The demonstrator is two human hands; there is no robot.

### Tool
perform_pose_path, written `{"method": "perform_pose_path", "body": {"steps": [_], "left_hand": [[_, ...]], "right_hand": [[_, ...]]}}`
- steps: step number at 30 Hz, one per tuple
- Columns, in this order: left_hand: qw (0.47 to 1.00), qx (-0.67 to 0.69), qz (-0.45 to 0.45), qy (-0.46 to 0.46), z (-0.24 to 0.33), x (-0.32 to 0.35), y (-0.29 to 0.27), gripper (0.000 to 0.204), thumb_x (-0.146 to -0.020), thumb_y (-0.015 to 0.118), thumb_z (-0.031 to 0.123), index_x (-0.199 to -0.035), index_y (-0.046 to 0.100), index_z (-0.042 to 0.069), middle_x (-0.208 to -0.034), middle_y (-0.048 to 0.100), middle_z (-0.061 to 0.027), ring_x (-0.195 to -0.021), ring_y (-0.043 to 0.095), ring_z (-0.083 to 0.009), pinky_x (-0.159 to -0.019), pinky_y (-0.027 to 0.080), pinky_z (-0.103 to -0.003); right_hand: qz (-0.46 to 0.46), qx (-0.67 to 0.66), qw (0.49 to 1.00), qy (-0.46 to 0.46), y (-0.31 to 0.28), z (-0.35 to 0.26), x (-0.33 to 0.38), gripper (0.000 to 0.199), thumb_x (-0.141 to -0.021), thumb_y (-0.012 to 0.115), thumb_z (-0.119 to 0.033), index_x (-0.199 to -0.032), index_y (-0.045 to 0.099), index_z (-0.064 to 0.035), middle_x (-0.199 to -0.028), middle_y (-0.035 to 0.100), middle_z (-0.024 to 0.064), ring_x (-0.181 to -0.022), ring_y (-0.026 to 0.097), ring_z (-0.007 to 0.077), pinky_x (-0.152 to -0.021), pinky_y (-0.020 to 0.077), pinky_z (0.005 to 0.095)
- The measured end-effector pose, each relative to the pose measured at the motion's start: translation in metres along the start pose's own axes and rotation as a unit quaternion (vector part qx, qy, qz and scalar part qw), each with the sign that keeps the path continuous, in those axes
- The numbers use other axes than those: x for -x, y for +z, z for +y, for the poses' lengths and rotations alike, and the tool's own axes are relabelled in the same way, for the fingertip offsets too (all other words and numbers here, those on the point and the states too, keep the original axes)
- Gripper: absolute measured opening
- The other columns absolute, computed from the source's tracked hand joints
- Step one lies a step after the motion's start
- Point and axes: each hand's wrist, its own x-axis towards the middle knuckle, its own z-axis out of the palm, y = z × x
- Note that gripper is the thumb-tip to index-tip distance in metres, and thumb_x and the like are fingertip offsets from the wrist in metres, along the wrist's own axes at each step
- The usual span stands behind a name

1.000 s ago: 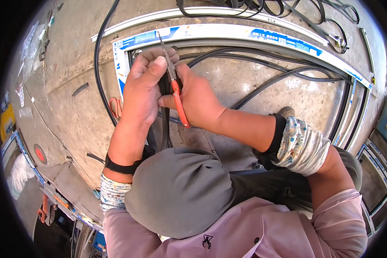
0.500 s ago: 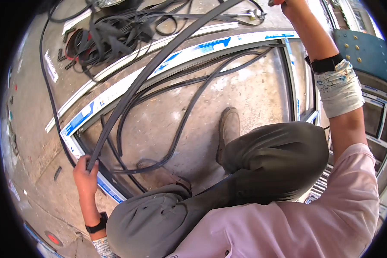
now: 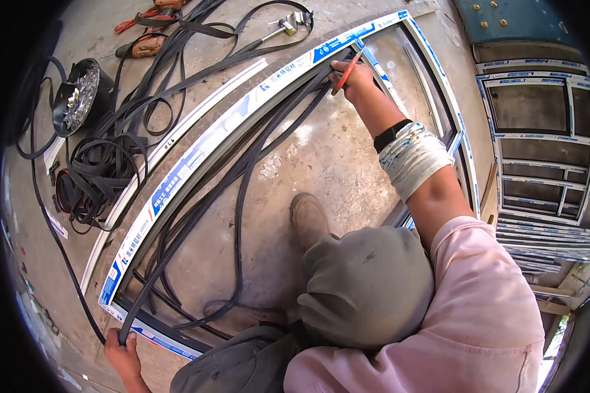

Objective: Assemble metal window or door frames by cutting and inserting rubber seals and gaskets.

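Observation:
A large frame (image 3: pixel 196 157) of white profiles with blue-printed film lies on the floor around my foot. A black rubber strip (image 3: pixel 177 245) runs along the inside of its far side. At the frame's near left corner my left hand (image 3: pixel 123 354) is closed on the strip, pinching it between thumb and fingers. My right hand (image 3: pixel 357 77) is at the far rail, closed around a red-handled tool (image 3: pixel 347 71); the tool's kind is not clear. The strip's far end comes up to these fingers, but whether they grip it too is hidden. More black strips (image 3: pixel 240 242) lie looped inside the frame.
Beyond the frame lie a thin white bar (image 3: pixel 196 118), a tangle of black strips (image 3: pixel 105 157), a black bucket (image 3: pixel 101 95) and an orange power drill (image 3: pixel 147 46). More film-covered frames (image 3: pixel 498 137) and a blue-green panel (image 3: pixel 521 26) are at the right.
My right hand has come down to the frame's far rail, and the raised strip now lies low along it. The red-handled tool now shows. My view has shifted.

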Motion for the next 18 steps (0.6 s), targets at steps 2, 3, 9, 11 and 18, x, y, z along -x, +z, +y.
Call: {"method": "perform_pose_path", "body": {"steps": [2,3,9,11,18], "left_hand": [[1.000,-0.017,-0.008,0.001,0.008,-0.006,-0.006,0.036,-0.082,0.069,0.031,-0.078,0.051,0.000,-0.064,0.050,-0.0168,-0.059,0.048,-0.0358,-0.056,0.038,-0.043],[1.000,0.007,-0.003,-0.014,0.015,-0.009,-0.008,0.036,-0.082,0.069,0.031,-0.079,0.052,0.000,-0.064,0.050,-0.0159,-0.058,0.047,-0.0331,-0.055,0.038,-0.042],[0.998,0.043,-0.022,-0.028,0.022,-0.022,-0.007,0.038,-0.086,0.065,0.035,-0.085,0.053,-0.001,-0.064,0.049,-0.0127,-0.057,0.045,-0.0265,-0.054,0.037,-0.039],[0.998,0.045,-0.032,-0.021,0.029,-0.028,-0.006,0.039,-0.087,0.064,0.036,-0.085,0.053,-0.001,-0.064,0.049,-0.0126,-0.058,0.045,-0.0265,-0.055,0.038,-0.039],[0.997,0.073,0.007,-0.001,0.032,-0.060,0.002,0.047,-0.090,0.062,0.042,-0.093,0.054,-0.004,-0.068,0.050,-0.0136,-0.064,0.045,-0.0242,-0.059,0.040,-0.037]], "right_hand": [[-0.023,-0.010,1.000,0.003,0.004,0.004,-0.009,0.024,-0.076,0.069,0.011,-0.092,0.054,0.0018,-0.081,0.060,0.0123,-0.062,0.061,0.0228,-0.056,0.0555,0.0364],[-0.023,-0.010,1.000,0.004,0.005,0.004,-0.015,0.024,-0.076,0.069,0.011,-0.092,0.054,0.0018,-0.081,0.060,0.0123,-0.062,0.061,0.0228,-0.056,0.0555,0.0364],[0.044,-0.037,0.998,0.023,0.012,-0.002,-0.045,0.021,-0.079,0.066,0.011,-0.093,0.054,0.0028,-0.082,0.062,0.0144,-0.059,0.061,0.0258,-0.054,0.0561,0.0392],[0.058,-0.038,0.997,0.020,0.009,-0.002,-0.052,0.021,-0.079,0.065,0.012,-0.093,0.054,0.0018,-0.082,0.062,0.0148,-0.059,0.062,0.0268,-0.053,0.0563,0.0402],[0.059,-0.075,0.995,0.006,-0.004,-0.007,-0.075,0.021,-0.078,0.065,0.013,-0.093,0.055,0.0015,-0.083,0.062,0.0153,-0.061,0.062,0.0286,-0.056,0.0577,0.0424]]}}
